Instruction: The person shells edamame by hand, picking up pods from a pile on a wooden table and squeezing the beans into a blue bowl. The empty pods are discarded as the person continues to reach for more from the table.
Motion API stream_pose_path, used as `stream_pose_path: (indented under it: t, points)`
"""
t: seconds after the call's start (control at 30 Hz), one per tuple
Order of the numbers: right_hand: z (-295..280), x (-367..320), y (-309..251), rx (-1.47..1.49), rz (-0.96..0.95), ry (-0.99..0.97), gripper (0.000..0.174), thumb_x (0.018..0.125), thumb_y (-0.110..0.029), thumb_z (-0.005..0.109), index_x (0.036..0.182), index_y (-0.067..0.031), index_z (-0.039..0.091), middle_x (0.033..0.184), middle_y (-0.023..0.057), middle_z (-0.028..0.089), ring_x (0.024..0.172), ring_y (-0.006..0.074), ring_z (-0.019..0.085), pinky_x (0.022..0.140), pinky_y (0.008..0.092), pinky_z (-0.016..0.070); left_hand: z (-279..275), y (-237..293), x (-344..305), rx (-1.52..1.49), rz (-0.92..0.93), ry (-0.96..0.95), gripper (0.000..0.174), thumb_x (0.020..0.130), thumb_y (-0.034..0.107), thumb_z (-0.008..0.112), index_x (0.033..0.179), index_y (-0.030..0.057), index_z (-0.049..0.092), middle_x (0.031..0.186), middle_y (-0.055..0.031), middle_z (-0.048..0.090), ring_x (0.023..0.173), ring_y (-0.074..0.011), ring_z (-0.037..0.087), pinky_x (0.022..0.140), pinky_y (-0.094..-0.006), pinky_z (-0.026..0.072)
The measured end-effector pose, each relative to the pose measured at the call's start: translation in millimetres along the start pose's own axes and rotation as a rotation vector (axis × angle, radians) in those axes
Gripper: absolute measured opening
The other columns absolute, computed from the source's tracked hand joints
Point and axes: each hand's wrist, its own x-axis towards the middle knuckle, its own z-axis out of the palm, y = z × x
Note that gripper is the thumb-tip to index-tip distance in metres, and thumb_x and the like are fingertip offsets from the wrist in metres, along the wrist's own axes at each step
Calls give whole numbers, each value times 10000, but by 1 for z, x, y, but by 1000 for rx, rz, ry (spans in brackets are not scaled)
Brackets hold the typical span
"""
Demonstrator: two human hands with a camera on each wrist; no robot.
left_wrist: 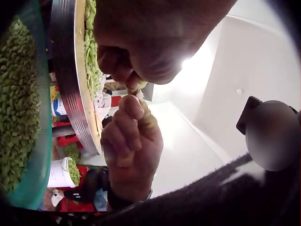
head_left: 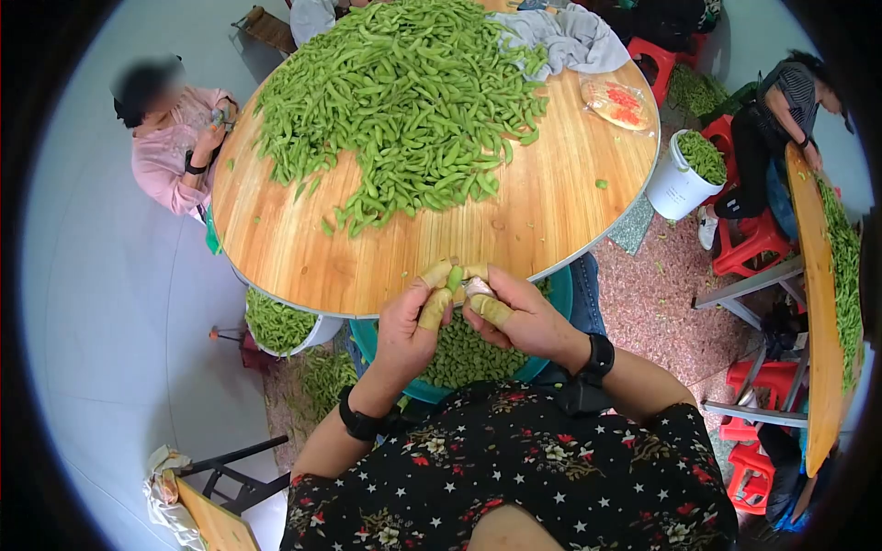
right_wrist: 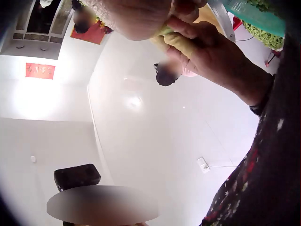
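Over the near table edge, both hands meet at a green soybean pod (head_left: 455, 278). My left hand (head_left: 404, 326) pinches it between thumb and fingers. Close against it, my right hand (head_left: 528, 317) has curled fingers, its fingertips at the pod. A small whitish piece (head_left: 478, 287) shows between the right thumb and forefinger. Yellowish wraps cover several fingertips of both hands. Below the hands stands a teal basin (head_left: 562, 298) of shelled green beans (head_left: 469, 354). A large heap of soybean pods (head_left: 404, 110) covers much of the round wooden table (head_left: 588, 202).
A grey cloth (head_left: 588, 46) and a bagged food item (head_left: 617, 103) lie on the table. White buckets of pods stand right (head_left: 675, 188) and left (head_left: 322, 332). A person in pink (head_left: 175, 156) sits at left; another (head_left: 781, 110) sits at right near red stools (head_left: 749, 243).
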Motion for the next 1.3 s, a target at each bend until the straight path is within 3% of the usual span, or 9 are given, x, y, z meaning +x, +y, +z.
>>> stream_pose_path:
  t: [0.27,0.37,0.53,0.6,0.63,0.73,1.1,1.2,1.3]
  points:
    - [6,-1,-2,-46,-66,-53,96,994,-165,428,1002,-73,455,714,-12,485,502,56,409,441,213,331,-13,12,-13,632,475,1,322,947,85,526,1261,40,583,743,5,582,536,-72,458,502,-199,386]
    - [12,5,-3,267,299,-123,132,997,-191,423,1037,-75,471,700,-4,491,403,68,385,345,215,296,-24,11,-24,-393,-377,-113,349,978,136,497,1309,32,534,697,2,557,501,-44,425,443,-182,327]
    - [9,7,28,527,459,-192,151,992,-178,419,1083,-65,462,689,18,504,402,69,430,333,207,336,-30,-18,-43,-1025,-652,-164,332,966,158,542,1270,24,557,697,5,562,509,-29,425,454,-168,321]
    - [6,6,40,464,523,-117,174,989,-170,411,1108,-50,453,695,39,520,400,78,428,333,212,337,-19,-18,-46,-36,-478,-122,374,931,148,604,1272,7,546,679,7,561,511,-58,480,456,-218,386]
    - [2,6,43,410,524,-120,188,985,-161,403,1120,-37,448,712,56,546,412,96,461,340,223,366,-14,-27,-49,291,-78,-73,339,855,80,665,1175,3,586,689,-47,583,542,-148,572,487,-304,461]
    - [1,6,44,321,566,-60,209,981,-149,390,1142,-27,444,728,63,566,442,120,520,350,234,401,-8,-36,-50,662,215,-121,299,793,4,677,1080,-35,604,773,-149,627,660,-288,642,579,-351,508]
    - [7,5,45,3,525,25,233,953,-136,390,1145,-26,463,707,59,569,459,141,565,366,256,433,7,-32,-52,760,49,-91,222,834,52,640,1045,-8,610,821,-172,622,724,-328,625,596,-359,495]
    - [3,5,59,-143,463,13,228,950,-148,401,1131,-33,480,691,63,577,451,140,561,362,268,422,10,-55,-55,427,-11,-23,183,852,53,626,1024,-9,610,807,-163,626,710,-326,622,601,-349,487]
    - [-7,3,75,-271,390,-25,229,954,-162,407,1127,-39,492,679,65,586,444,136,555,356,275,406,9,-68,-57,303,-308,-68,132,866,60,620,979,-7,610,798,-172,621,699,-334,620,607,-353,481]
